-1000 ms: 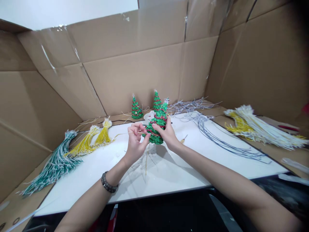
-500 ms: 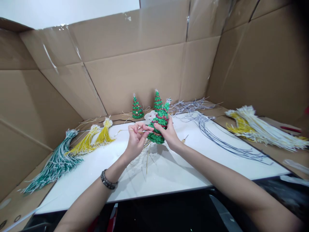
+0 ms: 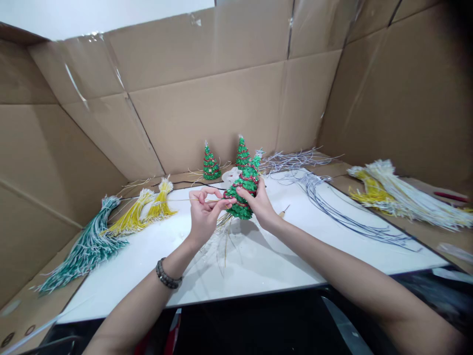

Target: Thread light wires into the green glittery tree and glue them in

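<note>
A small green Christmas tree with red bead garland and a clear star on top is held tilted above the white board. My right hand grips its right side, thumb across the front. At its left side, my left hand pinches a thin yellow wire, which stretches out to the left; its inner end meets the tree near my fingertips. Loose yellowish wires hang below the tree's base. A small awl lies on the board just right of my right wrist.
Two similar trees, one at the back left and one behind the held tree, stand by the cardboard wall. Green-white and yellow bundles lie left. Silvery wires and a white-yellow bundle lie right.
My left hand has shifted slightly left, its fingers now pinching the wire closer against the tree. The tree and my right hand stay nearly in place; the camera view has moved slightly.
</note>
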`<state>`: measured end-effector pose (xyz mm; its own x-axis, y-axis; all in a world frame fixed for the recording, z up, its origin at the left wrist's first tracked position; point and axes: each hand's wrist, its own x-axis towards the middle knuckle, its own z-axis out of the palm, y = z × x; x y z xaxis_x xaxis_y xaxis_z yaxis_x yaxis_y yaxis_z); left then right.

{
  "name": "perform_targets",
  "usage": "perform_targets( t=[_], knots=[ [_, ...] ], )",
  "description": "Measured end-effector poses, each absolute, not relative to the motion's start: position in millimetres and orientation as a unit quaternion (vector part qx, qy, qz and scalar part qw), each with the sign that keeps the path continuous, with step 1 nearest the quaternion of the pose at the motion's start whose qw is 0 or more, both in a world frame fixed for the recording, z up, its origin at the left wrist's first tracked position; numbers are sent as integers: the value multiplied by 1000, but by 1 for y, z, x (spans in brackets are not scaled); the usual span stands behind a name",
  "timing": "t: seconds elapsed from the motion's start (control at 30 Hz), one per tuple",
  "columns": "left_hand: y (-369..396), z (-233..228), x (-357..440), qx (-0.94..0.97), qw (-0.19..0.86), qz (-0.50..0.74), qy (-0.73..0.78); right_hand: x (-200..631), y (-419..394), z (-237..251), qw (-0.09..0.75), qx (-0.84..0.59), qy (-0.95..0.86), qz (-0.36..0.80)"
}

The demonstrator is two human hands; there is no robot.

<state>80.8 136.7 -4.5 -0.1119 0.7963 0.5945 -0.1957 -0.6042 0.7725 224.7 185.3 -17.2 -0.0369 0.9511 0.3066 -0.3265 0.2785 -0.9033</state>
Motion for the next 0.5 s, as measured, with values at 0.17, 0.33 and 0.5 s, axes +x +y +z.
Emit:
perform_targets(
  t=[0.17, 0.33, 0.5],
  knots=[
    [137, -7, 79, 547, 372, 692, 290, 224, 185, -18, 621, -316, -501, 514],
    [138, -11, 77, 576, 316, 699, 282, 224, 186, -19, 624, -308, -502, 514],
    [139, -14, 73, 618, 296, 675, 274, 224, 186, -19, 622, -312, -501, 514]
  ],
)
